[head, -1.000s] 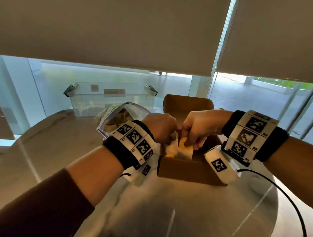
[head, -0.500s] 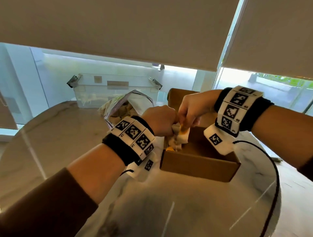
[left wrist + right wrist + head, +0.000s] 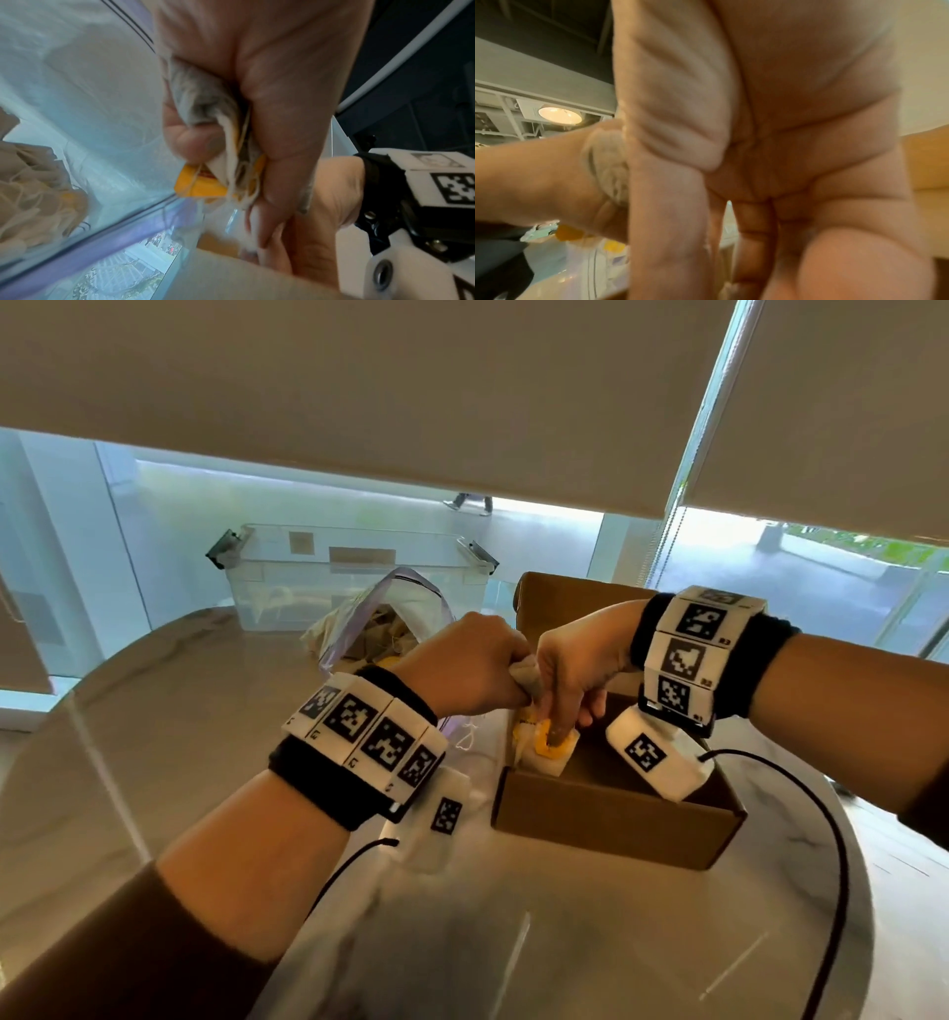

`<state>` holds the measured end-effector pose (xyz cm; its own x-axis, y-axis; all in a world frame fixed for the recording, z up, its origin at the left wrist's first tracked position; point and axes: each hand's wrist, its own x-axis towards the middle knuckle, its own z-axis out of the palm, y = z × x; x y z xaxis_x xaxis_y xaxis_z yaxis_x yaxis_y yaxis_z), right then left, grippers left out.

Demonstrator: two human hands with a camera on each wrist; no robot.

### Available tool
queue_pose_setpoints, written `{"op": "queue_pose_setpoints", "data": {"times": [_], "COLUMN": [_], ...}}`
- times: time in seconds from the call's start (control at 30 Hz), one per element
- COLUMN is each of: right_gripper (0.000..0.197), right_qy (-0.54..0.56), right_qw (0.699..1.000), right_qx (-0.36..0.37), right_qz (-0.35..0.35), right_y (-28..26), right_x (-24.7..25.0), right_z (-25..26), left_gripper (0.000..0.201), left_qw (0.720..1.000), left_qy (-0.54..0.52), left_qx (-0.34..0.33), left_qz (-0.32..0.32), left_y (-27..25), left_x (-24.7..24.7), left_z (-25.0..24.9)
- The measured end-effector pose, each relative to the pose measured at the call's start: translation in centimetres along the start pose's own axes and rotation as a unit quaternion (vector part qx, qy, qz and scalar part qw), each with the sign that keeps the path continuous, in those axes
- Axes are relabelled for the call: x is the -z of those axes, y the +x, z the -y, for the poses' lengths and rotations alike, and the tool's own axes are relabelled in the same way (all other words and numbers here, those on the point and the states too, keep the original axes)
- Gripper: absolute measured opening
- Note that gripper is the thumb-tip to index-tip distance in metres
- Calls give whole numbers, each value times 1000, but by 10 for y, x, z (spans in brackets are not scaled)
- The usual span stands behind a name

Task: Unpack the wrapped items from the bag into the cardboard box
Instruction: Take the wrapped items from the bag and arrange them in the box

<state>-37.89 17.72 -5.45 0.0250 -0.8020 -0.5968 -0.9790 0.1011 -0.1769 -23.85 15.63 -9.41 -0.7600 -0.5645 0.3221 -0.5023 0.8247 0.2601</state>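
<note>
Wrapped items [image 3: 545,751] were at the left end of the cardboard box [image 3: 611,819], white paper with yellow tags, standing against its left wall. More of them, pale little bundles with strings, stayed in the clear bag [image 3: 382,629] that lay open just to the left and a bit farther away than the box.

The left hand [image 3: 462,667] was closed around a small bunch of the packets [image 3: 205,105], and in the left wrist view the thumb and the fingers squeezed them with a yellow tag sticking out below. It hovered over the left edge of the box. The right hand [image 3: 577,675] touched the left one, its fingers pointing down into the box, and the fingertips [image 3: 557,737] pressed or pinched the packet on top. I could not tell from any view if they really held it or only pushed it.

To my judgement the step was to set the bunch down beside the others. To do it well, the right hand should keep the standing packets against the wall, the left should lower the bunch close before letting go, and the strings should not catch between the fingers. The paper looked soft, so a light squeeze was enough.

Behind the bag stood a clear plastic bin [image 3: 354,577] at the far edge of the marble table [image 3: 513,942].
</note>
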Motion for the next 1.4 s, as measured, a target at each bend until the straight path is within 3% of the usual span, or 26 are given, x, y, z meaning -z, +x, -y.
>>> {"op": "queue_pose_setpoints", "data": {"times": [0.23, 0.43, 0.57, 0.77, 0.87, 0.93, 1.03, 1.2, 1.3, 1.4], "right_gripper": [12, 10, 8, 8, 6, 10, 24, 38, 39, 37], "right_qy": [-1, 17, 62, 38, -12, -14, -21, -48, -45, -36], "right_qw": [999, 999, 995, 999, 998, 992, 983, 983, 988, 985], "right_qx": [30, 44, 50, -8, -39, -35, -17, -11, -4, 2], "right_qz": [41, 4, 53, -8, 54, 123, 180, 174, 151, 170], "right_y": [7, 11, 5, -10, -20, -22, -20, -13, -13, -14], "right_x": [-5, -6, -7, 7, 13, 10, 0, -8, -7, -8], "right_z": [8, 14, 13, 7, 5, 4, 7, 11, 10, 7], "left_gripper": [23, 17, 15, 12, 19, 24, 14, 25, 27, 24], "left_qw": [996, 964, 959, 965, 966, 967, 963, 966, 966, 963], "left_qy": [-83, -235, -249, -231, -234, -237, -255, -230, -226, -227], "left_qx": [41, 111, 118, 113, 97, 87, 83, 72, 76, 83], "left_qz": [-2, -58, -61, -53, -47, -34, 32, 90, 99, 116], "left_y": [-15, -16, -17, -18, -20, -23, -29, -30, -29, -28], "left_x": [5, 8, 9, 10, 13, 15, 19, 16, 13, 12], "left_z": [-3, -3, -3, -5, -6, -6, -5, -2, 0, 2]}}
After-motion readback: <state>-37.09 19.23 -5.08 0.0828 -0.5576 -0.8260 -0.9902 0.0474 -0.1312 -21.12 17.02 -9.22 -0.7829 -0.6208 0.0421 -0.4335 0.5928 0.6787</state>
